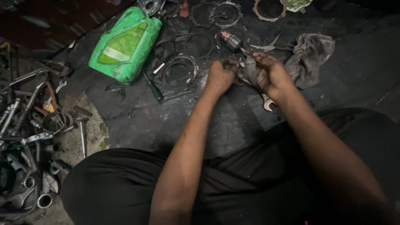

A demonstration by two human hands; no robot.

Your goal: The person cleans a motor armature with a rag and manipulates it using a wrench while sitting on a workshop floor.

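Both hands, left hand (221,75) and right hand (268,71), close their grip on a grey rag (250,68) around a motor armature (233,42) above the dark floor (137,116).

A person seen from above, looking down over their own arms and lap. Both forearms are bare from the elbow down, with no sleeves, watch, bracelets or gloves visible. The left hand (221,75) and the right hand (268,73) are smeared with dark grease and grime, heaviest over the knuckles and fingers. The forearms look lean, with a faint sheen along their length. Below them, in the near part of the view, the legs are covered by loose black trousers (112,187) of plain cloth, creased into soft folds across the lap, with no pattern showing.
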